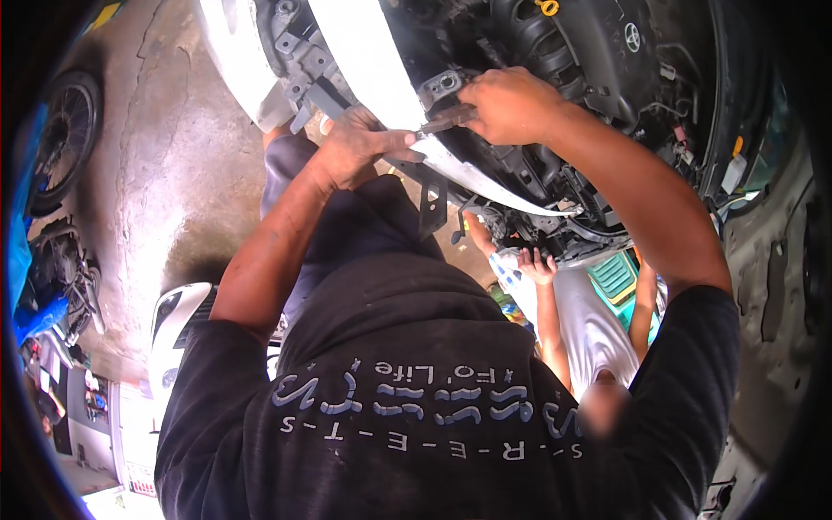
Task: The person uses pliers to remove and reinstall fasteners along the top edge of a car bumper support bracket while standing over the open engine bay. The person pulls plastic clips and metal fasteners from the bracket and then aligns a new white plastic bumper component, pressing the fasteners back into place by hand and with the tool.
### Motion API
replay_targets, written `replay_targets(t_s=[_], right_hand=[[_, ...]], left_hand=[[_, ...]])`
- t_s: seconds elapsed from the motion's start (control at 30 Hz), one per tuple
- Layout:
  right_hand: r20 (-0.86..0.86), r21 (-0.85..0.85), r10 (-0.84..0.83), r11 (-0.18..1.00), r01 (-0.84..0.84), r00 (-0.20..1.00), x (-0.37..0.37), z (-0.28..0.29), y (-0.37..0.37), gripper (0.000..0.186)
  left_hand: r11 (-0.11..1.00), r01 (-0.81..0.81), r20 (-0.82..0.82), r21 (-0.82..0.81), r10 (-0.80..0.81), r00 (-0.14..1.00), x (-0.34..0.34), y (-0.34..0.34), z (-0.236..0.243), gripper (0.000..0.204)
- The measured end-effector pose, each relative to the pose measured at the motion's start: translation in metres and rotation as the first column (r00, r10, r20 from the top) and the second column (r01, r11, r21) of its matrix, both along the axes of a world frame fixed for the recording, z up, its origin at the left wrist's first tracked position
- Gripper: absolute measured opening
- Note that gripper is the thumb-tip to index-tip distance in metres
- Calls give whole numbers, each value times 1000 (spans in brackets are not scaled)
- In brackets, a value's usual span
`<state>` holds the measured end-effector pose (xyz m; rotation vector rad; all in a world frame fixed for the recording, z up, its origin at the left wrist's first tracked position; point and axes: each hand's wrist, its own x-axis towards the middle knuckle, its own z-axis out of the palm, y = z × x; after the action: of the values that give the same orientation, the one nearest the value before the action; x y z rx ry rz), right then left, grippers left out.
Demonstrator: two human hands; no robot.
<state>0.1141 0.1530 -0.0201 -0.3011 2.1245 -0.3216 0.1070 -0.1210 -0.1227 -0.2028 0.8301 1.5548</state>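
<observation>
My right hand (507, 108) is closed on a dark metal tool (446, 121), which looks like pliers, over the inner edge of a white curved body panel (373, 52). My left hand (364, 147) grips that panel's lower edge, with its thumb beside the tool's tip. Above the tool is a grey bracket (440, 85), and below my left hand hangs a dark perforated bracket (433, 206). The engine bay (589, 52) surrounds my right hand, with a yellow dipstick ring (546, 7) at the top.
Beyond the car's front, a co-worker in a white shirt (589, 329) has one hand (539, 269) raised at it, near green crates (611, 282). At left are a motorbike wheel (65, 139), another motorbike (61, 277) and a white vehicle (173, 321) on the concrete floor (165, 104).
</observation>
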Motion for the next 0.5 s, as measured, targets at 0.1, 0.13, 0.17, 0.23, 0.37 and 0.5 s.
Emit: replay_targets(t_s=[0.1, 0.13, 0.17, 0.23, 0.37, 0.5], right_hand=[[99, 43, 2, 999, -6, 995, -3, 1, 0, 23], [98, 46, 0, 999, -4, 995, 1, 0, 2, 23], [22, 5, 7, 1000, -7, 1000, 8, -1, 5, 24], [-55, -36, 7, 999, -9, 998, 13, 2, 10, 28], [109, 89, 38, 995, -48, 993, 13, 19, 15, 42], [171, 115, 28, 992, -48, 985, 10, 30, 9, 45]], left_hand=[[1000, -6, -10, -20, 6, 1000, 2, 3, 2, 27], [1000, -4, -10, -17, 4, 1000, 2, 3, 1, 27], [1000, 14, -38, -27, -15, 999, 2, 3, -1, 26], [999, 37, -67, -37, -39, 997, 1, 4, -1, 26], [997, 46, -81, -58, -51, 995, -1, 5, 0, 26], [995, 64, -74, -71, -69, 995, -3, 6, 1, 26]])
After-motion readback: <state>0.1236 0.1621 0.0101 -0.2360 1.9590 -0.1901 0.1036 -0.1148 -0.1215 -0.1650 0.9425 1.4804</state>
